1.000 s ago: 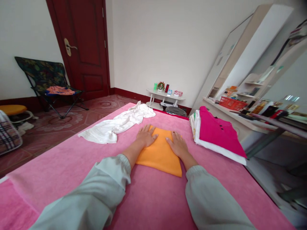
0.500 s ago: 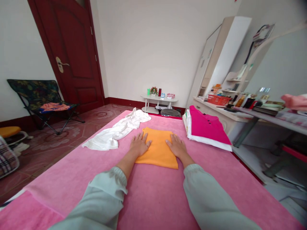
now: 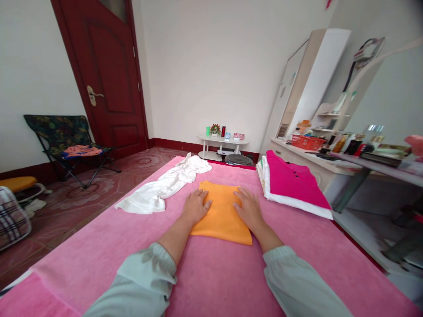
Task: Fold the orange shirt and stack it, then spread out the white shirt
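1. The left hand is unclenched, its palm down and its fingers spread over the left edge of the orange cloth; it presses or rests on the fabric rather than grasping it.
2. The right hand mirrors it along the cloth's right edge, fingers extended and thumb pointing inward, likewise gripping nothing.
3. The orange cloth lies flat between and partly under the two hands, folded into a rough four-sided shape, its near edge running toward the person.
4. Both wrists emerge from pale grey-green sleeves with gathered cuffs.
5. Beneath everything spreads a pink cover.
6. Beyond the left hand, a white garment lies loosely crumpled in a long strip, apart from the orange cloth.
7. Beyond the right hand, a magenta top with dark buttons lies uppermost on a stack of folded clothes, white fabric showing under it.
8. Farther off, a low white table bears a green cup and a small flowering plant.
9. At far left, a folding chair holds a bunched orange-and-blue cloth near a dark red door.
10. At right, a red basket sits on a dresser.
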`<action>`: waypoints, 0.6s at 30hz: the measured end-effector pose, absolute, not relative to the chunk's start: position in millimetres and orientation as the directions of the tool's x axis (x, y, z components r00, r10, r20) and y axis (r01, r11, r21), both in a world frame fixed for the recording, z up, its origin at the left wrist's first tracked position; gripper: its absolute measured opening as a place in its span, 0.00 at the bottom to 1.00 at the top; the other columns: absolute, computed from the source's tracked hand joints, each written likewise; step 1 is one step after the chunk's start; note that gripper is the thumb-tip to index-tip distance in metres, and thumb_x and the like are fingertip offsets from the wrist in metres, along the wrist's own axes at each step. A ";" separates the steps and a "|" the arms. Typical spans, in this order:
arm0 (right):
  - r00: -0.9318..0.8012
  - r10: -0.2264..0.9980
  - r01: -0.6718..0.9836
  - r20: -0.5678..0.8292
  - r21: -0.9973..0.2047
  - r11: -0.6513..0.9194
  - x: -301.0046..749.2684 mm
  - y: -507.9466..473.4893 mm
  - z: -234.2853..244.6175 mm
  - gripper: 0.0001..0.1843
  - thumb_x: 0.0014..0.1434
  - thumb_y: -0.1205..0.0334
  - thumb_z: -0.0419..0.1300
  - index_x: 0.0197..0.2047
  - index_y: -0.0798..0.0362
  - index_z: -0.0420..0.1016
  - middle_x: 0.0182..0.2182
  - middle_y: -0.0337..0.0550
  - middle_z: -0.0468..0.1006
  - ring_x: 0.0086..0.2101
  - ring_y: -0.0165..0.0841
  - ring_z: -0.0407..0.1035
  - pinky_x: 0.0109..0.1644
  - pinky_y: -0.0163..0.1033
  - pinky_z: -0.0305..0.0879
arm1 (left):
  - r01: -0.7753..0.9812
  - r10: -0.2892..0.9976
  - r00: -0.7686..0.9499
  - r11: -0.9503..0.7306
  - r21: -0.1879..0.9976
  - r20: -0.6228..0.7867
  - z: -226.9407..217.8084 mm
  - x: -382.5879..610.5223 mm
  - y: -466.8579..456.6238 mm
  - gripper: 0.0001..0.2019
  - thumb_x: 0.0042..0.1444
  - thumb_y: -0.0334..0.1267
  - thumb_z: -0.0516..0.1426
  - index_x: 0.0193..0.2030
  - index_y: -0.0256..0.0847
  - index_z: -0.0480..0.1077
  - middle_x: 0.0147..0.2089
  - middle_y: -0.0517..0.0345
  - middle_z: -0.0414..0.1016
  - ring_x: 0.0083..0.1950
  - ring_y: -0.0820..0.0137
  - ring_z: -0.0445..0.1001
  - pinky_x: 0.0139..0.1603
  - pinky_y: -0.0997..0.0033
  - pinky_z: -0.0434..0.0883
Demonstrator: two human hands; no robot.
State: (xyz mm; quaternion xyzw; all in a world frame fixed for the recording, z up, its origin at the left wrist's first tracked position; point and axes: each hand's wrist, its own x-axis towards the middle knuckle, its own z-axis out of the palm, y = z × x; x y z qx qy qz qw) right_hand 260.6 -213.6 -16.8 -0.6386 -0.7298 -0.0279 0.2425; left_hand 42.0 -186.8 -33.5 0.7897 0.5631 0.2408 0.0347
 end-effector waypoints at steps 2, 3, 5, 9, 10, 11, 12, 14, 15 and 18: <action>-0.191 0.893 0.895 0.408 -0.300 0.328 245.0 -218.5 -14.6 0.22 0.59 0.64 0.52 0.56 0.52 0.69 0.60 0.46 0.66 0.60 0.36 0.57 0.66 0.46 0.44 | 0.829 0.894 0.263 -0.401 0.389 0.363 -34.1 41.5 -183.0 0.23 0.59 0.47 0.51 0.59 0.40 0.66 0.63 0.48 0.64 0.65 0.61 0.61 0.66 0.61 0.55; -0.247 0.885 0.869 0.395 -0.314 0.382 237.7 -220.6 -14.8 0.21 0.60 0.64 0.51 0.56 0.51 0.69 0.59 0.45 0.68 0.58 0.35 0.59 0.65 0.46 0.46 | 0.804 0.897 0.251 -0.403 0.437 0.364 -34.9 40.9 -179.5 0.23 0.58 0.46 0.52 0.58 0.40 0.66 0.63 0.48 0.65 0.64 0.62 0.62 0.66 0.63 0.56; -0.325 0.874 0.838 0.361 -0.318 0.443 226.5 -223.7 -16.8 0.21 0.62 0.64 0.49 0.56 0.50 0.70 0.58 0.44 0.68 0.58 0.35 0.60 0.63 0.46 0.49 | 0.747 0.915 0.196 -0.372 0.550 0.353 -36.2 38.6 -169.5 0.22 0.58 0.43 0.52 0.58 0.40 0.66 0.61 0.50 0.67 0.62 0.64 0.65 0.64 0.64 0.60; -0.358 0.863 0.829 0.356 -0.304 0.469 222.5 -224.8 -20.8 0.20 0.63 0.64 0.47 0.56 0.50 0.70 0.59 0.44 0.67 0.59 0.34 0.58 0.63 0.44 0.50 | 0.685 0.925 0.168 -0.358 0.635 0.340 -35.2 29.6 -144.1 0.19 0.56 0.31 0.48 0.55 0.40 0.64 0.55 0.53 0.72 0.56 0.68 0.69 0.59 0.66 0.64; -0.356 0.863 0.828 0.358 -0.307 0.469 223.7 -224.4 -21.2 0.20 0.63 0.64 0.47 0.56 0.50 0.70 0.59 0.44 0.67 0.59 0.34 0.58 0.63 0.44 0.50 | 0.691 0.921 0.194 -0.373 0.619 0.338 -34.3 26.8 -138.2 0.20 0.55 0.29 0.48 0.54 0.41 0.64 0.55 0.54 0.72 0.56 0.68 0.69 0.59 0.66 0.64; -0.354 0.863 0.828 0.360 -0.309 0.469 225.0 -223.9 -21.5 0.20 0.63 0.63 0.47 0.56 0.49 0.70 0.59 0.43 0.67 0.59 0.34 0.58 0.63 0.43 0.50 | 0.701 0.915 0.224 -0.390 0.597 0.335 -33.5 24.2 -132.8 0.20 0.55 0.28 0.47 0.54 0.42 0.64 0.55 0.55 0.72 0.57 0.68 0.69 0.60 0.66 0.64; -0.352 0.863 0.828 0.361 -0.311 0.468 226.1 -223.4 -21.8 0.20 0.63 0.63 0.47 0.56 0.49 0.70 0.59 0.43 0.67 0.59 0.34 0.58 0.63 0.43 0.50 | 0.713 0.908 0.255 -0.409 0.570 0.333 -32.7 21.9 -127.9 0.20 0.55 0.28 0.47 0.55 0.43 0.64 0.55 0.56 0.72 0.57 0.69 0.68 0.60 0.66 0.63; -0.349 0.866 0.829 0.359 -0.313 0.464 227.0 -222.6 -22.2 0.20 0.64 0.63 0.47 0.56 0.48 0.70 0.60 0.42 0.66 0.59 0.33 0.58 0.63 0.43 0.49 | 0.736 0.887 0.322 -0.454 0.502 0.330 -31.5 19.0 -119.8 0.20 0.56 0.30 0.46 0.56 0.43 0.63 0.56 0.56 0.71 0.58 0.68 0.68 0.61 0.66 0.62; -0.350 0.867 0.829 0.355 -0.313 0.463 227.0 -222.3 -22.4 0.20 0.64 0.62 0.47 0.57 0.48 0.69 0.60 0.42 0.66 0.59 0.33 0.57 0.64 0.43 0.49 | 0.750 0.879 0.350 -0.470 0.464 0.325 -31.0 18.8 -116.5 0.20 0.57 0.31 0.46 0.57 0.43 0.63 0.57 0.56 0.71 0.58 0.68 0.67 0.62 0.66 0.61; -0.343 0.878 0.842 0.334 -0.306 0.445 225.5 -222.0 -22.2 0.21 0.64 0.62 0.47 0.59 0.48 0.67 0.61 0.42 0.65 0.60 0.34 0.56 0.64 0.44 0.48 | 0.812 0.892 0.359 -0.444 0.379 0.274 -29.5 23.9 -109.4 0.19 0.61 0.36 0.44 0.58 0.47 0.63 0.60 0.59 0.69 0.61 0.66 0.65 0.65 0.61 0.56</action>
